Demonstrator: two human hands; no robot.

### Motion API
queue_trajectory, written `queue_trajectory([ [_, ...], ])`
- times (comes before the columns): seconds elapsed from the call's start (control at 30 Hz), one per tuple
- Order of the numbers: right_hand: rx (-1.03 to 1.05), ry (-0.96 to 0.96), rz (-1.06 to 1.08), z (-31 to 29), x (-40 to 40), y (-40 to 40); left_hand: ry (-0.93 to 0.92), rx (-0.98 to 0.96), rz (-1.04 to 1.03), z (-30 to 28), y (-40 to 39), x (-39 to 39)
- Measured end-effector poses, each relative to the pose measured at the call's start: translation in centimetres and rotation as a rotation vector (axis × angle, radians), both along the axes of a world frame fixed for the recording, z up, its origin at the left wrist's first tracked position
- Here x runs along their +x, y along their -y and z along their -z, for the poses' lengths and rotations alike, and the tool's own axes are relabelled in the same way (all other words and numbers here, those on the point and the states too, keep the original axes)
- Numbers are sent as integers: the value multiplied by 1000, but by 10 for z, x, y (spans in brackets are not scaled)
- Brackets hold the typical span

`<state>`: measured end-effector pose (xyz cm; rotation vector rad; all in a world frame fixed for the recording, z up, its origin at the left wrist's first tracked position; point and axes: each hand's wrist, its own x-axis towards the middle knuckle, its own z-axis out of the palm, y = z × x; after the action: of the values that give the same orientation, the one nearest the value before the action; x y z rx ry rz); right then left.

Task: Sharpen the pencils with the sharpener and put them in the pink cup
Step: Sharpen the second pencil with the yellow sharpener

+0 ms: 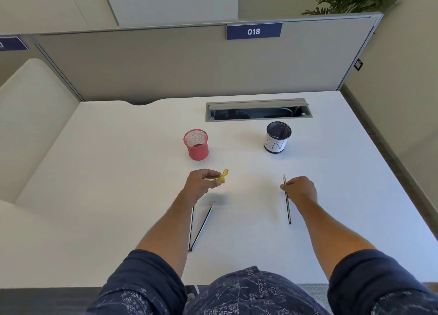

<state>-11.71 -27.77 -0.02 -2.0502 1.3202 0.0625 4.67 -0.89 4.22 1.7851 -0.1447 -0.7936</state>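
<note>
The pink mesh cup [196, 144] stands upright on the white desk [118, 172], with no pencil showing in it. My left hand [201, 183] is shut on a small yellow sharpener [222, 177], held a little above the desk in front of the cup. My right hand [299, 189] grips a dark pencil [287, 205] near its upper end, tip pointing away from me. Two more dark pencils [202, 226] lie on the desk below my left forearm, their near ends almost touching.
A black mesh cup [277, 137] with a white label marked IN stands to the right of the pink one. Behind both is an open cable tray [258, 111] set into the desk, then a grey partition. The desk's right edge runs close to my right arm.
</note>
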Motion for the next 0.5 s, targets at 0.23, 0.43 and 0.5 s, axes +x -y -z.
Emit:
queue_trajectory([
  [0.23,-45,-74,-12,8,-12,-7,8,-20,8,0,-1,-4],
  [0.43,-93,-106,-91,6,-12,-13,16,-4,23,0,-2,-4],
  [0.5,-81,-103,-89,7,-12,-12,20,-3,25,-1,-2,-3],
])
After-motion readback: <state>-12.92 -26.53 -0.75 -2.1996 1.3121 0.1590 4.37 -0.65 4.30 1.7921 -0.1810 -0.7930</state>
